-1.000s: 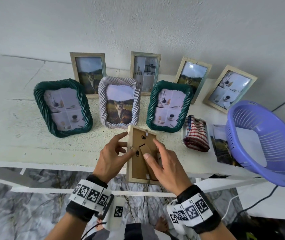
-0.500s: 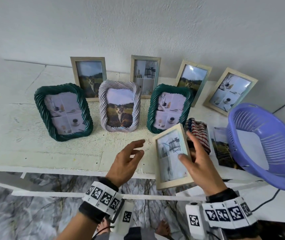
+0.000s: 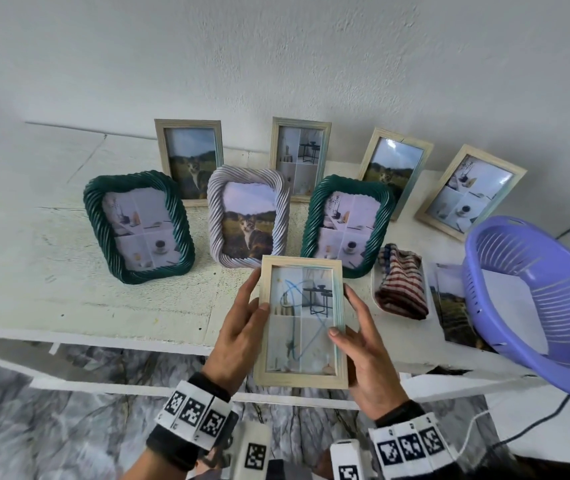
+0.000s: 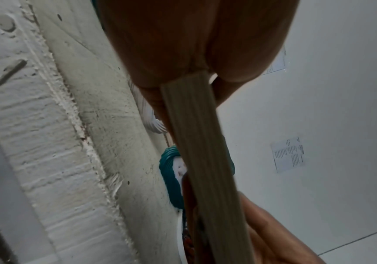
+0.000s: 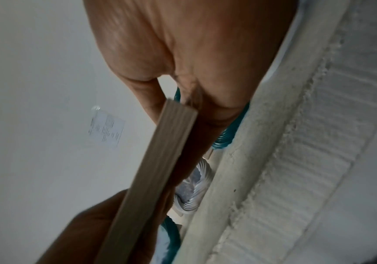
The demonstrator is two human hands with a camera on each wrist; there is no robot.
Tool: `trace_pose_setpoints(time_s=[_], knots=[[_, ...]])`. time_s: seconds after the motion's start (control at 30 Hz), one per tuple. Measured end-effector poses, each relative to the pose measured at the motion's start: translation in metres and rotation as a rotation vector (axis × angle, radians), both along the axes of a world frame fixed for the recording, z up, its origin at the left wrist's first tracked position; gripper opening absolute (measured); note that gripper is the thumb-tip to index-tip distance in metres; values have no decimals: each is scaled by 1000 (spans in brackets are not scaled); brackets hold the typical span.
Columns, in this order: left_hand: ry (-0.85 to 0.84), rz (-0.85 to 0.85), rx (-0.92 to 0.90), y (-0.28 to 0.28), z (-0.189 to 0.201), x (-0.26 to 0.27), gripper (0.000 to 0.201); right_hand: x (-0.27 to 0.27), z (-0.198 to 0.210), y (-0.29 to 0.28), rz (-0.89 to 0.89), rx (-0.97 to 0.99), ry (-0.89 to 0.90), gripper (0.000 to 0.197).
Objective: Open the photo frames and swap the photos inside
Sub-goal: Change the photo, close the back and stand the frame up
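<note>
A light wooden photo frame [image 3: 301, 323] with a four-panel interior photo faces me, held upright above the table's front edge. My left hand [image 3: 242, 327] grips its left side, thumb on the glass. My right hand [image 3: 363, 344] grips its right side, thumb on the front. The frame's edge [image 4: 203, 160] runs between both hands in the left wrist view, and the same edge [image 5: 156, 157] shows in the right wrist view. A loose cat photo [image 3: 453, 306] lies flat on the table at right, partly under the basket.
On the white table [image 3: 51, 299] stand two green rope frames [image 3: 138, 226] [image 3: 345, 223], a white rope frame [image 3: 247, 216] and several wooden frames [image 3: 190, 157] along the wall. A striped cloth [image 3: 401, 285] and a purple basket [image 3: 536, 299] sit at right.
The frame was turned from back-up to glass-up; the right hand carried it alone, then the left hand took hold of its left side again.
</note>
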State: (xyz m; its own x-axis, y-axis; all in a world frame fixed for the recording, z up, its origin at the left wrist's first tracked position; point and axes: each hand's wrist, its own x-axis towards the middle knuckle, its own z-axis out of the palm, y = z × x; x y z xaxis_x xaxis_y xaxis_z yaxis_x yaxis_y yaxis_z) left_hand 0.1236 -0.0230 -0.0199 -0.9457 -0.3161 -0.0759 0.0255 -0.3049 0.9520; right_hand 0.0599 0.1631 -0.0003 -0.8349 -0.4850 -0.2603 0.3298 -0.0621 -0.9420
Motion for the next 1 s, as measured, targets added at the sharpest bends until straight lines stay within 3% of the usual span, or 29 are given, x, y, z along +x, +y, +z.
trace_pose_setpoints(time_s=[0.17, 0.3, 0.4, 0.53, 0.6, 0.77, 0.93, 1.0], knots=[[35, 70, -122, -7, -8, 2, 58, -27, 9, 13, 57, 432, 404, 46], [67, 70, -292, -12, -12, 4, 57, -79, 14, 27, -230, 854, 841, 36], [77, 93, -342, -12, -19, 3, 56, -119, 17, 34, -371, 1095, 817, 35], [85, 87, -341, -12, -22, 1, 56, -153, -6, 36, -89, 1398, 620, 50], [91, 92, -335, -11, -23, 0, 54, -155, -17, 33, -24, 1435, 596, 45], [55, 111, -302, -11, -23, -3, 55, -150, -20, 29, -157, 1320, 569, 39], [64, 142, -368, -9, -18, -2, 61, -118, 20, 36, -419, 1058, 624, 41], [66, 130, -387, -8, -16, -2, 62, -87, 33, 29, -408, 934, 747, 39]])
